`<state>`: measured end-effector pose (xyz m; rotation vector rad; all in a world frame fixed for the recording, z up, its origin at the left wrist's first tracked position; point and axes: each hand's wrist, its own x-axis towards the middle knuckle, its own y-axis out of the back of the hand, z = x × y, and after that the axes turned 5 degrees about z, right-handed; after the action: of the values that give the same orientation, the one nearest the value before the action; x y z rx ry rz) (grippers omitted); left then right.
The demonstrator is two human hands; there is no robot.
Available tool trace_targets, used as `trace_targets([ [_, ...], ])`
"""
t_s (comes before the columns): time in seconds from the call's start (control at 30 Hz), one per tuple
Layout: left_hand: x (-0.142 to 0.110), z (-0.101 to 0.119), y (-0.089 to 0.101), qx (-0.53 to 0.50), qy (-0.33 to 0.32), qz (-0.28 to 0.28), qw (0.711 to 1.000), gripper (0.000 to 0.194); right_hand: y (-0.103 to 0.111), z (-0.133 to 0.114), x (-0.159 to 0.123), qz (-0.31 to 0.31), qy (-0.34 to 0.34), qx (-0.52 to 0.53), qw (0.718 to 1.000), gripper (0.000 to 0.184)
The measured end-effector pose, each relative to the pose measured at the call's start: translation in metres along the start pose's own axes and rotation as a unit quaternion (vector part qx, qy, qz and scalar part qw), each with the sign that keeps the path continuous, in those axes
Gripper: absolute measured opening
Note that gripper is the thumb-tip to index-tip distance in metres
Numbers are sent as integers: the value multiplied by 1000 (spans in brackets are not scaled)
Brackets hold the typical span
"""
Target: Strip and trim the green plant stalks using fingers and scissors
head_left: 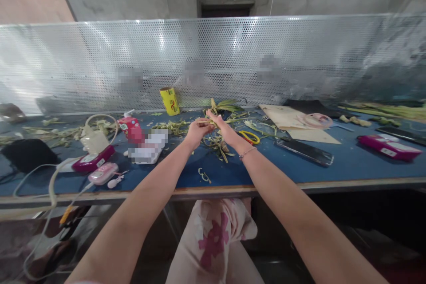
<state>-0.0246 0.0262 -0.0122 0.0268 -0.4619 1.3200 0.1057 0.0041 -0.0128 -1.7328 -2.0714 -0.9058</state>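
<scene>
My left hand [198,130] is closed over the blue table, its fingertips pinching what looks like a thin green plant stem [212,123]. Beside it, my right hand [224,127] has its fingers stretched out toward the upper left, very close to the left fingertips. Green leaves [229,105] spread just beyond the hands. Below them lies a small heap of withered plant scraps [218,145]. Scissors with yellow handles [249,137] rest right of my right hand. The exact contact between the fingers and the stem is partly hidden.
A yellow can-like tube [170,101] and a red drink carton [131,128] stand left of the hands. Phones [305,151], brown paper [282,117] and magenta devices [388,147] lie about. Cables [53,186] hang over the front edge. A perforated metal screen [213,49] borders the back.
</scene>
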Motion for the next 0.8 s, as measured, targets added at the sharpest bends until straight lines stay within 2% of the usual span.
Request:
trace_targets([
  [0.17, 1, -2, -2, 1, -14, -4, 1000, 36, -1, 5, 2, 0, 6, -10, 1000, 70],
  [0.4, -3, 3, -6, -13, 8, 2, 1000, 34, 0, 7, 1, 7, 14, -43, 999, 65],
  [0.47, -3, 4, -6, -23, 19, 5, 1000, 33, 1, 9, 3, 42, 24, -48, 998, 63],
  [0.53, -1, 4, -5, -34, 28, 12, 999, 34, 4, 15, 7, 110, 22, -48, 993, 60],
  [0.6, 1, 3, -4, -44, 30, 18, 998, 35, 6, 22, 12, 185, -16, -35, 982, 58],
  [0.67, 3, 3, -2, -55, 29, 20, 998, 35, 8, 27, 16, 224, -71, -5, 972, 55],
  [0.8, 3, 3, -1, -70, 33, 15, 997, 35, 7, 25, 16, 198, -140, 23, 970, 45],
])
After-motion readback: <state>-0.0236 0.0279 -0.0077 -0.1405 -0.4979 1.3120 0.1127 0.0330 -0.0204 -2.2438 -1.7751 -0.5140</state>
